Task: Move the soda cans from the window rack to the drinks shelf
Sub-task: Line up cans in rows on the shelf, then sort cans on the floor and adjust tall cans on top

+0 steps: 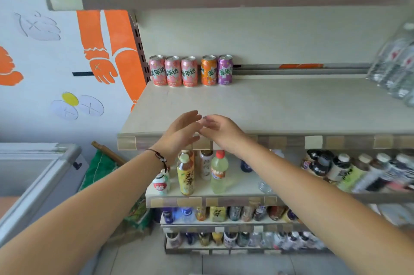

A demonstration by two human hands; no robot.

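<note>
Now both your hands, left (182,128) and right (220,129), hang empty; set further cans beside the far-left cans (190,71) on the shelf (280,104)

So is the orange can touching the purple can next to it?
Touching. In the head view the orange can and the purple can stand upright side by side at the back of the shelf, their sides meeting with no gap visible.

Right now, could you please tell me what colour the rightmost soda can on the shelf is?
Purple; the rightmost soda can shows best in the head view.
</note>
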